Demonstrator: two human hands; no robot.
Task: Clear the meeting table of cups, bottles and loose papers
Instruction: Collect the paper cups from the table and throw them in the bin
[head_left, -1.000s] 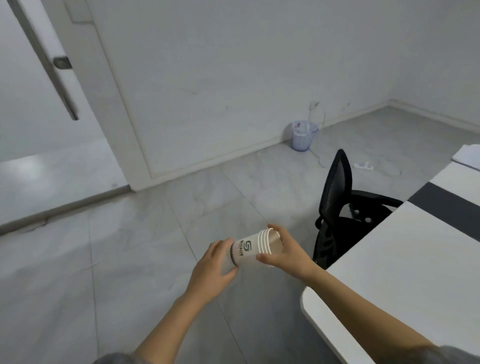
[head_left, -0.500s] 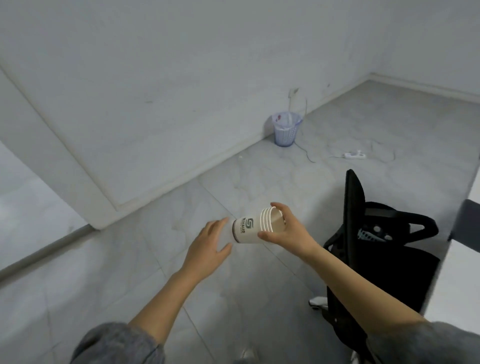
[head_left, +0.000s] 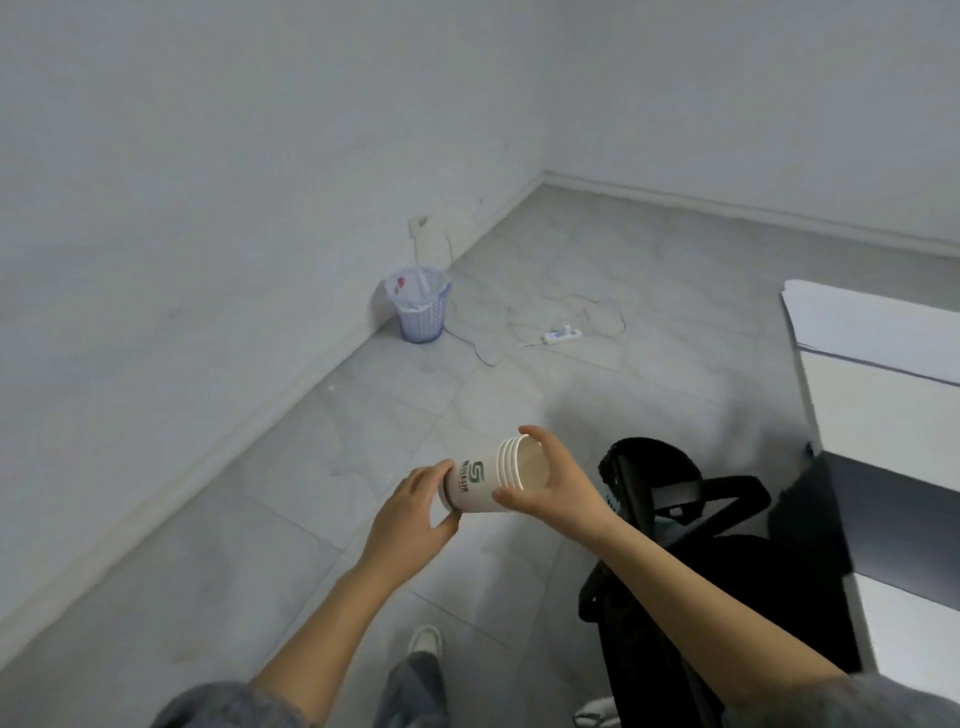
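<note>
Cup stack (head_left: 480, 483) lies sideways in mid-air over floor, between your hands, well apart from bench (head_left: 893, 421). Your right grip (head_left: 550, 491) wraps rim end, thumb below, fingers over top. Your left grip (head_left: 410, 514) pinches base end.

Risks:
- nested cups could slide apart if you tug ends
- any leftover liquid could spill from tilted mouth
- chair (head_left: 654, 467) beside you, and cord (head_left: 483, 353) on floor near bin (head_left: 418, 306), could trip you

Papers (head_left: 872, 327) lie on bench corner, not yet cleared.

Hidden: cup contents unseen; bin contents blurry; bench mostly cut off at right.
</note>
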